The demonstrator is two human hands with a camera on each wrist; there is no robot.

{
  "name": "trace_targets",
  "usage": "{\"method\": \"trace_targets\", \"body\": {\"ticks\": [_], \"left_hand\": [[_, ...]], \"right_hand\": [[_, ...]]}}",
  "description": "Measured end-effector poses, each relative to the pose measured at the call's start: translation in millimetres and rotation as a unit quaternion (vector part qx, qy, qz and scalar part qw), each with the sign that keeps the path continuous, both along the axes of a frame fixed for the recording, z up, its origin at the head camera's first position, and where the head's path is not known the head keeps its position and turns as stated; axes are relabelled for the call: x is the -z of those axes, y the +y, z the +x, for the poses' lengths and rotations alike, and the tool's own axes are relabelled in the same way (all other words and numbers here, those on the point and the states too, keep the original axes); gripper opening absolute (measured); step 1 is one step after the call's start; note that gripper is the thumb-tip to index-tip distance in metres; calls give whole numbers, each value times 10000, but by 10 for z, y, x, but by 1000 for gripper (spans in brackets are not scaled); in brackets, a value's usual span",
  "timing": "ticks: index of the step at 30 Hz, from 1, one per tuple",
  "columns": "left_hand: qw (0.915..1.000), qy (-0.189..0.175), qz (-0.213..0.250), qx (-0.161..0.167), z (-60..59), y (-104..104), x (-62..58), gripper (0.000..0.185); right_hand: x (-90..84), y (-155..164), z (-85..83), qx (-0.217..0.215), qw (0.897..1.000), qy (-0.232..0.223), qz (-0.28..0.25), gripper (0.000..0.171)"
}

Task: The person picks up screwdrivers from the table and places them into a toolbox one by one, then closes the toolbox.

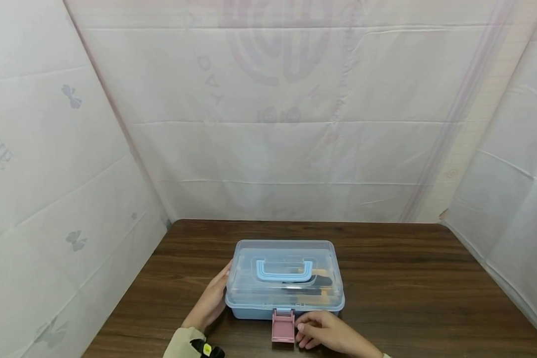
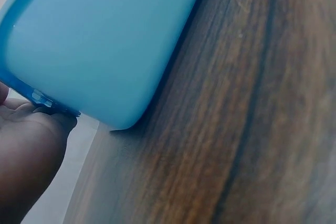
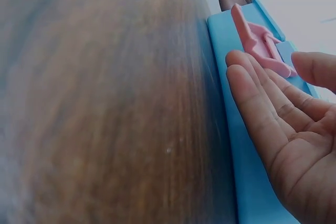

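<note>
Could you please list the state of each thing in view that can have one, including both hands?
Storage box: upright on the table, resting flat.
Clear lid: down on the box.
Blue handle: folded flat on the lid.
Pink latch: flipped open, hanging down in front.
Left hand: fingers straight, resting against the box's left side.
Right hand: open, fingers relaxed beside the latch; contact unclear.

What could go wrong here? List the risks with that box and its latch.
The pink latch is flipped open, so the clear lid may be loose; lifting by the handle could spill the contents. The right hand lies beside the latch, where fingers might get pinched. The left hand only rests against the box's side, so the box could slide on the table.
</note>
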State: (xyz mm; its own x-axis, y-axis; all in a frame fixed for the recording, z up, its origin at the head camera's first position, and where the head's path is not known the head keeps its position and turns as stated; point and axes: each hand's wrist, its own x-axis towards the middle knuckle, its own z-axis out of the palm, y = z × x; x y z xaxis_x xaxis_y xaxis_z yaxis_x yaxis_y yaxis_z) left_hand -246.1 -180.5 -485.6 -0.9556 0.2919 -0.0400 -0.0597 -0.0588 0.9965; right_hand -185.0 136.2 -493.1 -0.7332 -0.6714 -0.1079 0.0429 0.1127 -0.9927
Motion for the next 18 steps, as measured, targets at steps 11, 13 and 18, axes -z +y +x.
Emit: {"method": "trace_targets", "body": {"ticks": [11, 13, 18], "left_hand": [[10000, -10, -6, 12, 1, -6, 6, 71], [10000, 5, -8, 16, -1, -6, 10, 71], [10000, 20, -14, 36, -1, -9, 17, 71]], "right_hand": [[-9, -61, 42, -146, 9997, 172, -94, 33], [-16, -77, 49, -114, 9998, 148, -73, 35], [-25, -107, 63, -36, 9999, 104, -1, 39]]}}
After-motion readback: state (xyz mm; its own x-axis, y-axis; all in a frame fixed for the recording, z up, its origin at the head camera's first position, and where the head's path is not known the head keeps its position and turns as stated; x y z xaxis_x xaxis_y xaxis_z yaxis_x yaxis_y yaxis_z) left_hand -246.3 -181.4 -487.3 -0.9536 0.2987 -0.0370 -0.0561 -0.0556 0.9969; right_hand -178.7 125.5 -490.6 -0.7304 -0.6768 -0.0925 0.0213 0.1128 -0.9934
